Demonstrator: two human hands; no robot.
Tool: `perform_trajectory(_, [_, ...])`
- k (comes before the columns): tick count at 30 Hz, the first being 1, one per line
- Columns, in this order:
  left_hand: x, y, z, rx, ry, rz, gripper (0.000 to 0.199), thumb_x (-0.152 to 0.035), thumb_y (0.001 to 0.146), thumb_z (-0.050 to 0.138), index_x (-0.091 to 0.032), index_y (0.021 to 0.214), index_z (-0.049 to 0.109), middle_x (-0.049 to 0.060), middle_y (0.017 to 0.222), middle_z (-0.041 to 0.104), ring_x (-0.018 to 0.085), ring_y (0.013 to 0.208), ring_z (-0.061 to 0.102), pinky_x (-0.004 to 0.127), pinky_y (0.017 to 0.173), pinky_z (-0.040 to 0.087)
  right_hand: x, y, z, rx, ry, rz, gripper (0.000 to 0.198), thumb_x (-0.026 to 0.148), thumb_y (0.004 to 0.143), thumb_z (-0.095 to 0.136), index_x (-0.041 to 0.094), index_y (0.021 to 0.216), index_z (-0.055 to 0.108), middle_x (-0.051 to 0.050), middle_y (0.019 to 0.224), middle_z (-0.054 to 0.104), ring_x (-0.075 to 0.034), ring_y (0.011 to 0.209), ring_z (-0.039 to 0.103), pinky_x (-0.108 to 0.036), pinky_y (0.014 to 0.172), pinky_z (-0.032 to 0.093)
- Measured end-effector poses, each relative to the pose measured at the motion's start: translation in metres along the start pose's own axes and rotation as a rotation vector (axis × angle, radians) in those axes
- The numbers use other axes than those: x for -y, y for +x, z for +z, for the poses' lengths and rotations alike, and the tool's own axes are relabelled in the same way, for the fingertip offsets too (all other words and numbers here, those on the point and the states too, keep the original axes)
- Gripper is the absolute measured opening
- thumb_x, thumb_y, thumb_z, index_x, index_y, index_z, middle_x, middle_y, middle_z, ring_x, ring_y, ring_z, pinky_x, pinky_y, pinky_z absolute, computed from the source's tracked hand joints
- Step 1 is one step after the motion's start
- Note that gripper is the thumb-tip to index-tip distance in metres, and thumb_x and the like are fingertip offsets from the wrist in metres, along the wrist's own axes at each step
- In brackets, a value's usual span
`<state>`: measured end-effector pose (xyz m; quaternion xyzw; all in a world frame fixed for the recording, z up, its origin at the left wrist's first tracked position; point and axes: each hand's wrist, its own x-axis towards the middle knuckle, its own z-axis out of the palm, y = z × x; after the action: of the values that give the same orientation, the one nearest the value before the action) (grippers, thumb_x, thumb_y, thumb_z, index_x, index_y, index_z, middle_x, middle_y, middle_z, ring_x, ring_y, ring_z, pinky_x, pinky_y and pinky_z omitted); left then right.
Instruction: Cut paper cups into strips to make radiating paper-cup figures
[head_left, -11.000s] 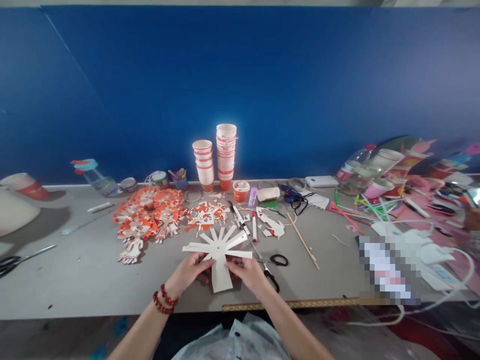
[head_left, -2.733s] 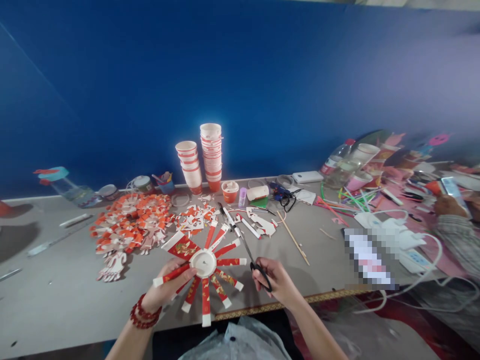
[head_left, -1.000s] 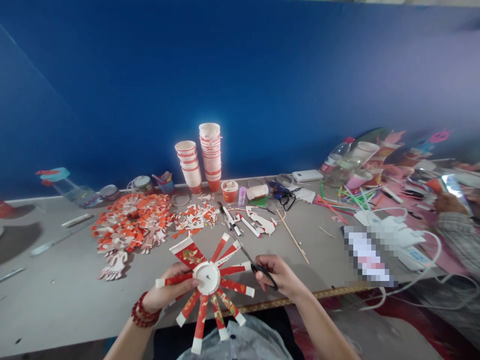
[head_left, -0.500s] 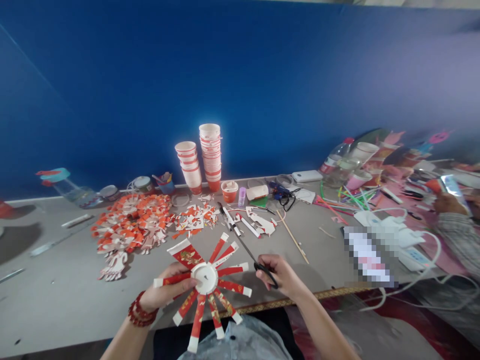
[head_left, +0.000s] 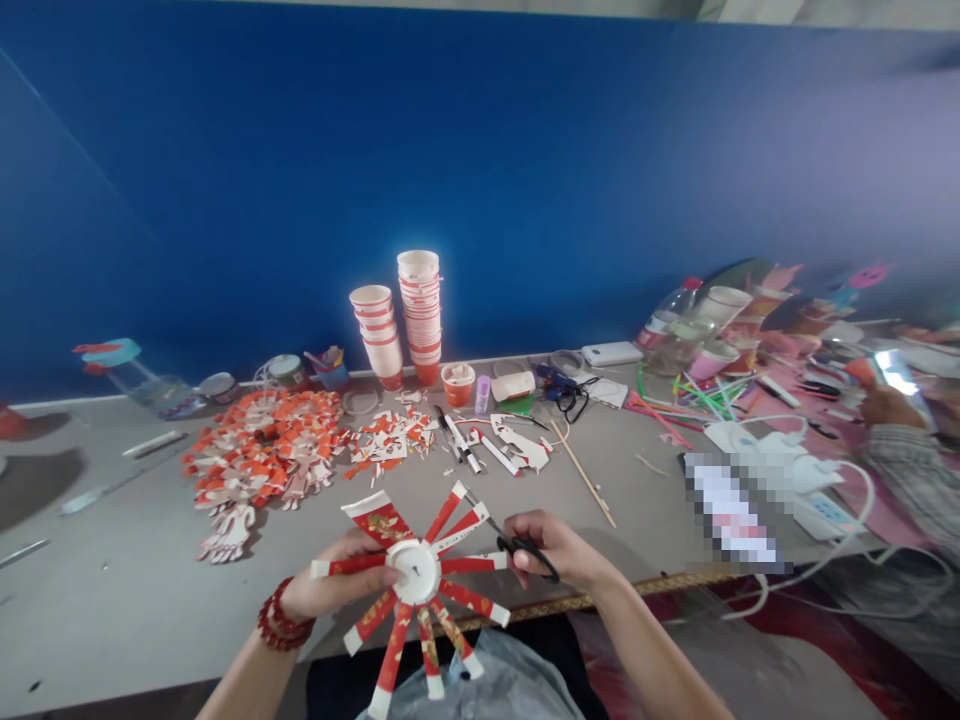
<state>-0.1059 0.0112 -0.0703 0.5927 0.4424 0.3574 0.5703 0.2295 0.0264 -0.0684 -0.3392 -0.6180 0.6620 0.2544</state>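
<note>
One paper cup point(head_left: 417, 570) in left fingers point(head_left: 366, 579)

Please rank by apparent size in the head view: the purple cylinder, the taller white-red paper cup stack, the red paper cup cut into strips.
1. Red paper cup cut into strips; nearness may enlarge it.
2. Taller white-red paper cup stack.
3. Purple cylinder.

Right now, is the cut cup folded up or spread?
Spread: the cut cup has its strips fanned outward like spokes, with the left hand holding it.
</note>
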Motion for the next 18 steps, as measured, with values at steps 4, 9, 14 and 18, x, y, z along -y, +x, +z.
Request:
perform_trajectory(4, [-0.0019,0.0006,0.0011,0.215,0.029,0.017,0.025,-0.035,0.078,0.072,-0.015,0.094,0.076,0.011,0.090,0.076,0.024,0.084,0.069,0.030,0.076,0.057,0.0008,0.0042,0.0038,-0.037,0.033,0.012,0.058,0.071,0.064,0.069,0.017,0.064,0.049,0.001,0.052,0.057,-0.012,0.047,0.051,-0.021,0.046,0.030])
perform_trajectory(9, [-0.0043,0.0006,0.0018,0.293,0.009,0.022,0.026,-0.034,0.082,0.069,-0.017,0.101,0.075,0.010,0.098,0.075,0.023,0.090,0.068,0.030,0.083,0.054,-0.0017,0.0040,0.0039,-0.078,0.021,0.024,0.056,0.068,0.064,0.072,0.018,0.061,0.047,0.002,0.049,0.055,-0.011,0.045,0.049,-0.020,0.044,0.028])
perform_trajectory(14, [-0.0046,0.0017,0.0026,0.297,-0.001,0.058,0.026,-0.033,0.082,0.070,-0.017,0.102,0.075,0.010,0.095,0.075,0.025,0.095,0.067,0.033,0.087,0.053,0.0006,0.0029,0.0050,-0.107,0.020,0.047,0.056,0.067,0.061,0.074,0.019,0.059,0.044,0.004,0.047,0.052,-0.010,0.043,0.048,-0.019,0.042,0.028])
perform_trajectory(18, [-0.0046,0.0015,0.0027,0.276,0.001,0.067,0.024,-0.034,0.080,0.071,-0.017,0.097,0.076,0.008,0.084,0.074,0.026,0.092,0.067,0.036,0.088,0.053,0.0029,0.0027,0.0064,-0.121,0.002,0.043,0.056,0.067,0.062,0.073,0.019,0.058,0.044,0.005,0.045,0.049,-0.010,0.041,0.048,-0.019,0.041,0.028])
